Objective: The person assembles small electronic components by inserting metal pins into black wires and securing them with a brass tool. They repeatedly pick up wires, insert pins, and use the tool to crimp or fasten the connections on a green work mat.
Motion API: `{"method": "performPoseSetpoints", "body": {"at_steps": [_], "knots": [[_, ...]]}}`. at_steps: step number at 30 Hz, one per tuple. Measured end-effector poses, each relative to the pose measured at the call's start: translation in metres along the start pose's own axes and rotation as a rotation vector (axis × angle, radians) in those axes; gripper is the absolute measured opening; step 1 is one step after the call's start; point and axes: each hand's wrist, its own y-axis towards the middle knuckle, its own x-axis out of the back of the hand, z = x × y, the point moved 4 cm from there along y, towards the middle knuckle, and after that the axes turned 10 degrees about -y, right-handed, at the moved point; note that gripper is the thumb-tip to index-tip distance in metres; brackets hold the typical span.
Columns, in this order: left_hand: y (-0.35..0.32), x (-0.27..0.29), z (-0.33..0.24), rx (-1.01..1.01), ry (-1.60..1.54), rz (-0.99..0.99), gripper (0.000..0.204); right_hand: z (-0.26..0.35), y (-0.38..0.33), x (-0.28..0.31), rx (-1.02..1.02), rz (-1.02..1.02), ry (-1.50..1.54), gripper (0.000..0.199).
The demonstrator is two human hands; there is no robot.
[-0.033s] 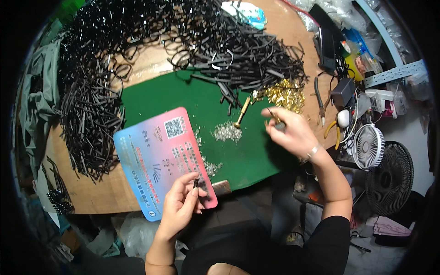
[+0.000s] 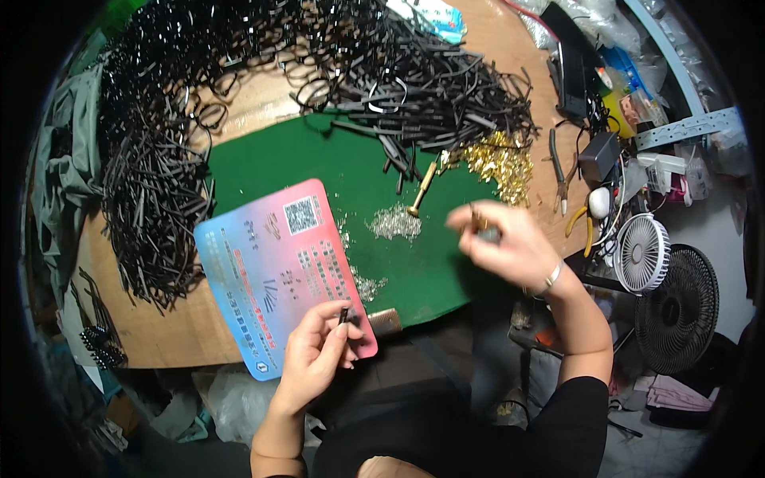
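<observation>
My left hand point(image 2: 316, 350) pinches a small black piece point(image 2: 343, 315) between thumb and fingertips, over the lower corner of a pink-and-blue printed card point(image 2: 287, 271). Closed around a small brass-coloured tool with a dark rounded end point(image 2: 488, 233), my right hand point(image 2: 514, 243) hovers above the right part of the green mat point(image 2: 295, 159). Most of that tool is covered by the fingers. A brass screwdriver-like tool point(image 2: 425, 190) lies on the mat. Below its wide end is a heap of tiny silver parts point(image 2: 397, 223), and more silver bits point(image 2: 367, 287) lie along the card's edge.
Gold-coloured metal pieces point(image 2: 500, 163) lie at the mat's upper right. Black strips point(image 2: 151, 231) and black eyeglass frames point(image 2: 199, 48) pile up around the left and far sides. Pliers point(image 2: 558, 171), yellow-handled cutters point(image 2: 579, 227), and a white fan point(image 2: 641, 251) stand or lie rightward.
My right hand has turned slightly and shifted a little downward, with the brass tool still in it. My left hand keeps its pinch on the black piece. The whole view has shifted slightly.
</observation>
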Motion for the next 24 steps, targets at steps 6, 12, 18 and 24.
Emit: {"method": "performPoseSetpoints", "body": {"at_steps": [6,12,18,24], "knots": [[0.007,-0.039,0.003,0.010,0.148,0.097,0.024,0.029,-0.014,-0.069,0.109,0.297,0.225,0.018],[-0.003,-0.027,0.005,0.062,-0.002,0.054,0.027,0.042,-0.001,-0.075,0.249,0.156,0.121,0.020],[-0.001,-0.028,0.008,0.102,-0.137,0.120,0.024,0.041,-0.001,-0.073,0.307,0.138,0.088,0.021],[0.003,-0.028,0.007,0.129,-0.112,0.179,0.024,0.037,0.002,-0.071,0.283,0.277,0.180,0.022]]}}
